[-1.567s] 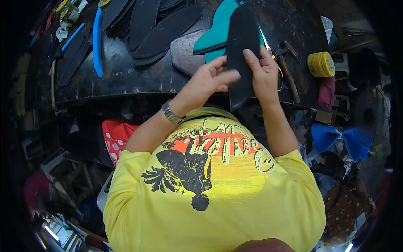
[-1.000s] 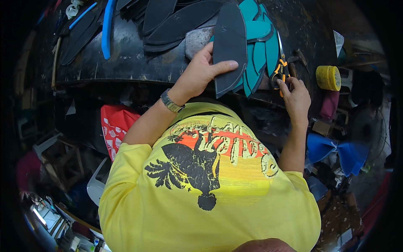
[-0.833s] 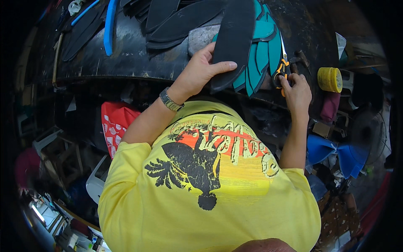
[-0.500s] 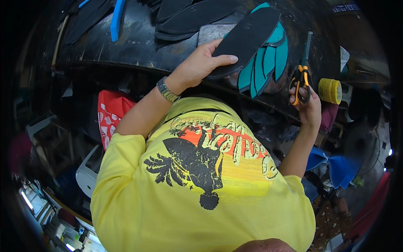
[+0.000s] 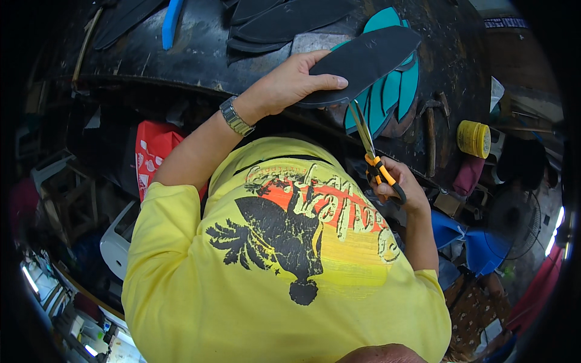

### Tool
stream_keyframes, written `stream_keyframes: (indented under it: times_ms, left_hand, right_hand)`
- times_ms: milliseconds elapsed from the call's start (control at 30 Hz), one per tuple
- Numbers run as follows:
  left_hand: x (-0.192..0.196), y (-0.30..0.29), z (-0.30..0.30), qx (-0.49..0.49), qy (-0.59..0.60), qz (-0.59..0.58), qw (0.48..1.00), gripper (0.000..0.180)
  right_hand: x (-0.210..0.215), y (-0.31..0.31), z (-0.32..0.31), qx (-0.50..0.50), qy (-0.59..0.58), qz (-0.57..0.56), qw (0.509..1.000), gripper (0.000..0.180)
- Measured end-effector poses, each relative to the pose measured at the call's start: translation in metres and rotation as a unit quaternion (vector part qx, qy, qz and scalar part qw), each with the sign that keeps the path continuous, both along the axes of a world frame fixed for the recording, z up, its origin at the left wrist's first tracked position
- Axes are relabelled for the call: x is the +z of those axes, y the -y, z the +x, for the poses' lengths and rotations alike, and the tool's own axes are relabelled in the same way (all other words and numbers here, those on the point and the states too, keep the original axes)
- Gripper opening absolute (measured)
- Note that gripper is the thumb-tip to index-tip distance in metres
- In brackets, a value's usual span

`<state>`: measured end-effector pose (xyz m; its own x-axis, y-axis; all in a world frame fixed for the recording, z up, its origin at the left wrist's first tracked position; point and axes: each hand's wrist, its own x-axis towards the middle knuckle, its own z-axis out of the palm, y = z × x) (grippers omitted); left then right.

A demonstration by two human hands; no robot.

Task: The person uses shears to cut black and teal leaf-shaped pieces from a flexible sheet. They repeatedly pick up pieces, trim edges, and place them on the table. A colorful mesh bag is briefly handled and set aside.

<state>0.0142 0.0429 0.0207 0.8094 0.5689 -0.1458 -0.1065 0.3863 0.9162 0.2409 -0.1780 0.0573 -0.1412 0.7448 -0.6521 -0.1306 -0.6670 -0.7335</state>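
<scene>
Holding the black sole (image 5: 370, 62) over the teal pieces (image 5: 391, 91) on the table (image 5: 203, 51), we pinch its lower-left end in our left hand (image 5: 289, 83), thumb on top, other fingers mostly hidden. Its long axis slants up to the right. Our right hand (image 5: 408, 183), farther from it, has fingers curled round the scissors' (image 5: 373, 161) handles; the blades point up-left toward the sole's near edge, touching or not we cannot tell.
</scene>
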Motion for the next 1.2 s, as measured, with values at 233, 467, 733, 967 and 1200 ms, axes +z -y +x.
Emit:
stream_keyframes:
  times_ms: [233, 467, 733, 967, 1200]
  left_hand:
    - [0.004, -0.001, -0.004, -0.020, -0.007, 0.030, 0.999, 0.041]
    - [0.005, -0.003, -0.004, -0.030, 0.004, 0.018, 0.999, 0.040]
    - [0.002, -0.004, -0.004, -0.027, 0.001, 0.020, 0.999, 0.040]
    - [0.000, -0.004, -0.005, -0.027, 0.003, 0.021, 0.999, 0.041]
    - [0.000, -0.005, -0.006, -0.033, 0.005, -0.008, 0.999, 0.042]
  right_hand:
    - [-0.001, -0.003, -0.001, -0.012, -0.015, -0.010, 1.000, 0.042]
    - [-0.003, -0.002, 0.000, -0.019, -0.014, -0.006, 1.000, 0.040]
    - [-0.006, -0.003, 0.001, -0.015, 0.014, 0.003, 1.000, 0.037]
    - [-0.011, -0.005, 0.001, -0.018, 0.017, 0.007, 1.000, 0.036]
    - [-0.016, -0.006, 0.001, -0.019, -0.012, 0.015, 1.000, 0.037]
